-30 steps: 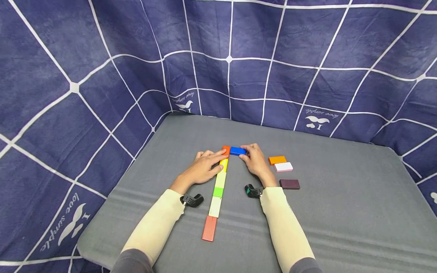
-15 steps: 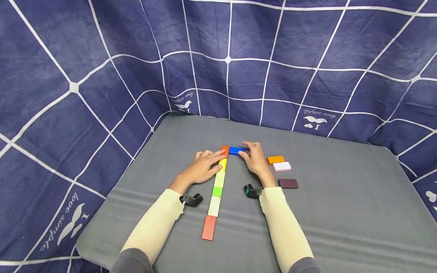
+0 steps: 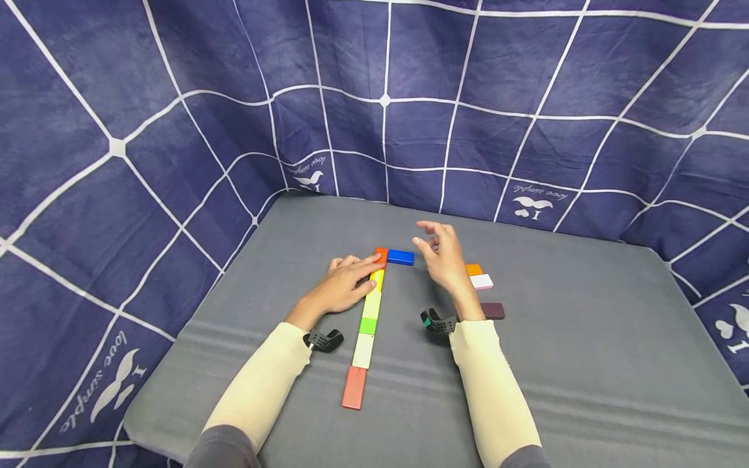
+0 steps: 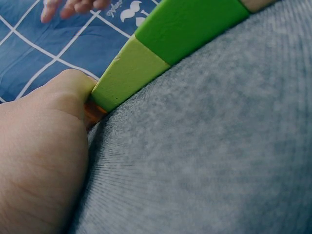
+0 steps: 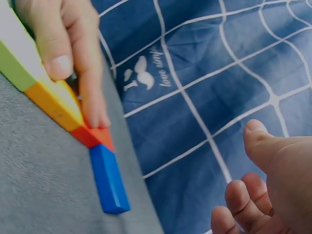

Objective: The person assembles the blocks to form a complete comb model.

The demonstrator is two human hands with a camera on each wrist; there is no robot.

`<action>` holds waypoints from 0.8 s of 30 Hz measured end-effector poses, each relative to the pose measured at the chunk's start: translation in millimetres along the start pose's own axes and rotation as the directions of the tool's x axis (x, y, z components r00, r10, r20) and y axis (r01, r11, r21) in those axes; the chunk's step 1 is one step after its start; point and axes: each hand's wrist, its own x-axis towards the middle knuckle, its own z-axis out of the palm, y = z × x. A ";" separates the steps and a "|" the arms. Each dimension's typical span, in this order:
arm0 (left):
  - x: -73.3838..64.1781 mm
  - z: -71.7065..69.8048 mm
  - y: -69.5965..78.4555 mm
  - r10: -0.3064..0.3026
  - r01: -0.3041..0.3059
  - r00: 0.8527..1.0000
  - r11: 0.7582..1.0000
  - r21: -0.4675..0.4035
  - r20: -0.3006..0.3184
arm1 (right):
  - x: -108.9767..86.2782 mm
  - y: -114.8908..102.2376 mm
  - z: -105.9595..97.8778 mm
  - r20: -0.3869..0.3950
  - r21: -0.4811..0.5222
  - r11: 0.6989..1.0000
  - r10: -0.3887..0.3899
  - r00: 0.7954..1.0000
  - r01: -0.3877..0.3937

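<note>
"I" and "love simple" on cloth (image 3: 357, 58)

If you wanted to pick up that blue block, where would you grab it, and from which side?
Probably across its two long sides, near the right-hand end, coming from the right. The blue block is narrow, and that end is free; its left end meets the orange-red block that the left hand touches.

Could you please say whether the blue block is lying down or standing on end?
Lying down: the blue block runs lengthwise along the table, one end at the orange-red block.
</note>
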 end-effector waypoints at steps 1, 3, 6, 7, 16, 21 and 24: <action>0.1 0.7 0.0 -0.001 0.001 1.000 1.000 0.002 0.000 | -1.0 -2.2 -3.4 -0.012 0.007 1.000 -0.003 1.000 0.003; 0.5 1.6 0.1 0.002 -0.002 1.000 1.000 -0.001 0.000 | -3.6 -5.1 -9.7 -0.028 0.014 1.000 -0.006 1.000 0.007; 0.7 2.7 -0.6 0.007 -0.007 1.000 1.000 -0.008 -0.001 | -7.5 -7.6 -18.4 -0.046 0.013 1.000 -0.016 0.999 0.017; 0.7 2.9 -1.0 0.009 -0.009 1.000 1.000 -0.011 -0.002 | -8.9 -7.6 -21.2 -0.052 0.008 1.000 -0.022 0.998 0.022; -0.4 -0.2 -6.4 0.027 -0.027 0.999 1.000 -0.015 -0.018 | -25.9 -3.7 -51.4 -0.110 -0.010 0.997 -0.083 0.991 0.082; 0.7 -1.1 -6.6 0.036 -0.037 0.999 0.999 -0.027 -0.020 | -37.6 7.9 -67.6 -0.126 -0.027 0.996 -0.093 0.988 0.090; 1.6 0.6 -6.1 0.043 -0.044 0.999 0.998 -0.034 -0.018 | -45.3 14.9 -77.2 -0.119 -0.050 0.993 -0.108 0.987 0.103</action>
